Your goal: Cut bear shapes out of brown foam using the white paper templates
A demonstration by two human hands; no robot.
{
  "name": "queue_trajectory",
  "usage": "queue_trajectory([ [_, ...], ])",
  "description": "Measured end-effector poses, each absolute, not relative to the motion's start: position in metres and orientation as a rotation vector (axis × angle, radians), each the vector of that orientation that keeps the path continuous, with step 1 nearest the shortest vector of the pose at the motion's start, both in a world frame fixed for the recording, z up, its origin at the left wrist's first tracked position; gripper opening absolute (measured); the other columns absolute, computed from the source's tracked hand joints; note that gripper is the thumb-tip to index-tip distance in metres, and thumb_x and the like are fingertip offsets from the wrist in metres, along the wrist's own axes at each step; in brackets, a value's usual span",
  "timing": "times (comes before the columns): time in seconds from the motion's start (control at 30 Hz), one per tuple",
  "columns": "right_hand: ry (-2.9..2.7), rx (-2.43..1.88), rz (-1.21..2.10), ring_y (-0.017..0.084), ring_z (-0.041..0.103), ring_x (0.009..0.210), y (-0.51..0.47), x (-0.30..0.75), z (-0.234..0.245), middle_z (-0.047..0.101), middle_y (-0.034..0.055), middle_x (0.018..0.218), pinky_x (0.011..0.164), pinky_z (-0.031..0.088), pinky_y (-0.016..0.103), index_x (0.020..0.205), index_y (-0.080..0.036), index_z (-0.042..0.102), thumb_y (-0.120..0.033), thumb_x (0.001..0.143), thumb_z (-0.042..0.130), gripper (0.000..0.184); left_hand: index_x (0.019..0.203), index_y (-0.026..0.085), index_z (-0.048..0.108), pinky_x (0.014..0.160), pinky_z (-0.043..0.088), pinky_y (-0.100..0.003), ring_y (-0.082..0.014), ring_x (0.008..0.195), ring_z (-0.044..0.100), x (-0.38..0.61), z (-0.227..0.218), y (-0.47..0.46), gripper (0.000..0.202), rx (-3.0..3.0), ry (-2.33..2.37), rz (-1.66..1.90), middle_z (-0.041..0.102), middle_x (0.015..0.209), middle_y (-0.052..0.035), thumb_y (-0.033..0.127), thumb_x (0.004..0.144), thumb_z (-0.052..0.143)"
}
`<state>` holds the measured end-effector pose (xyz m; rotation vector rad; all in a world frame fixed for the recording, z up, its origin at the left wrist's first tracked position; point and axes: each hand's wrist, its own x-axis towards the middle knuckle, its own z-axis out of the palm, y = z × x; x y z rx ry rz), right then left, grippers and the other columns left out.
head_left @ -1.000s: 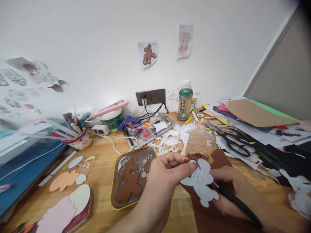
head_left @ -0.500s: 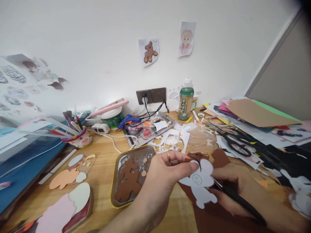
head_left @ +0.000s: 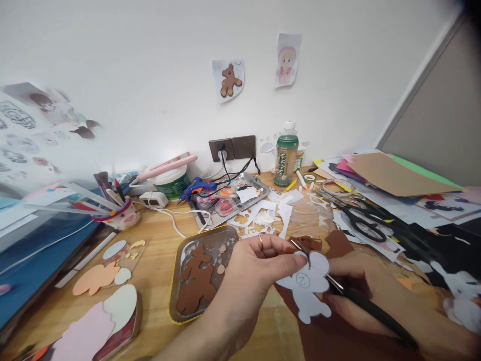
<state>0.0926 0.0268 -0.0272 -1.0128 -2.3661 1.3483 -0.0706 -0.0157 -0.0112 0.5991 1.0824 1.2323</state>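
Note:
My left hand (head_left: 259,263), a gold ring on one finger, pinches a white paper cut-out (head_left: 308,291) marked with a circled number, laid over a brown sheet (head_left: 338,331). My right hand (head_left: 361,291) grips black-handled scissors (head_left: 338,290); their thin blades reach up along the top edge of the white shape, close to my left thumb. Both hands hover over the front of the wooden desk (head_left: 158,260).
A yellow-rimmed tray (head_left: 180,313) with brown bear-shaped pieces lies left of my hands. Behind are a metal tray (head_left: 263,190), a blue glue gun (head_left: 197,186), a green bottle (head_left: 285,158), paper scraps, large black scissors (head_left: 363,223) and stacked coloured sheets (head_left: 398,175). A pen holder (head_left: 120,213) stands at left.
The cut-out and both hands have drifted slightly down and left, and the scissor blades have shifted along the top edge of the white shape.

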Motion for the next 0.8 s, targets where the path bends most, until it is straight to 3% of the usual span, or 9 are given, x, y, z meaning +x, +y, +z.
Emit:
queue_trajectory([
  [0.37,-2.485,-1.007,1.192,0.009,0.028,0.048,0.031,0.102,-0.03,0.035,-0.0058,0.053,0.043,0.024,0.022,0.064,-0.016,0.058,-0.009,0.067,0.048,0.013,0.06,0.015,0.063,0.047,0.043,-0.02,-0.0101,0.049,0.057,-0.073,-0.013,-0.018,0.016,0.649,1.104,1.189,0.066,0.058,-0.0012,0.018,0.054,0.077],
  [0.57,-2.532,-0.977,1.173,0.009,0.031,0.047,0.037,0.107,-0.037,0.037,-0.0051,0.052,0.041,0.026,0.021,0.064,-0.017,0.057,-0.009,0.066,0.047,0.013,0.063,0.014,0.063,0.034,0.035,-0.017,-0.0084,0.04,0.051,-0.075,-0.015,-0.016,0.018,0.69,1.172,1.144,0.065,0.055,-0.0021,0.026,0.058,0.076],
  [0.8,-2.469,-1.093,1.164,0.008,0.03,0.047,0.033,0.103,-0.028,0.038,-0.0051,0.052,0.041,0.024,0.02,0.063,-0.017,0.056,-0.013,0.069,0.047,0.012,0.067,0.014,0.063,0.039,0.037,-0.016,-0.0067,0.04,0.052,-0.075,-0.015,-0.014,0.02,0.589,1.206,1.185,0.064,0.052,0.0001,0.023,0.056,0.077],
])
